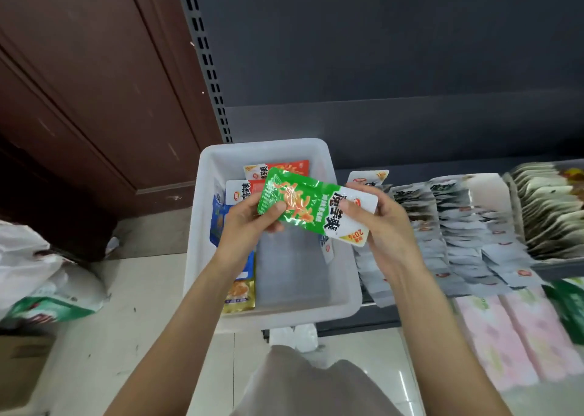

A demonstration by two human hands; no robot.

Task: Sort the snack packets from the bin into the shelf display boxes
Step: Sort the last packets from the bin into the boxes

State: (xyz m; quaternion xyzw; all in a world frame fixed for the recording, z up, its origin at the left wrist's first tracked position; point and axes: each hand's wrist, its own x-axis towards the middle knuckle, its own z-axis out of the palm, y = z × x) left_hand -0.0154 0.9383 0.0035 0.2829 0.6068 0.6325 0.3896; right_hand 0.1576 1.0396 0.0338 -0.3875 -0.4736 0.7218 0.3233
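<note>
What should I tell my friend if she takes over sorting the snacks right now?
Left hand and right hand both hold one green packet above the white bin.
In the bin: orange packets at the far end, blue packet and yellow packet along the left wall.
Shelf display boxes on the right already hold rows of packets.
Left: place the green one, then sort the rest.

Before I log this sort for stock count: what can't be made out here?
Head view only:
- Shelf packets: print motion-blurred, unreadable.
- Blue packet in the bin: partly hidden by left hand.
- Green packet: corners covered by both thumbs; right hand.
- Rightmost display box: cut by frame edge.
</note>
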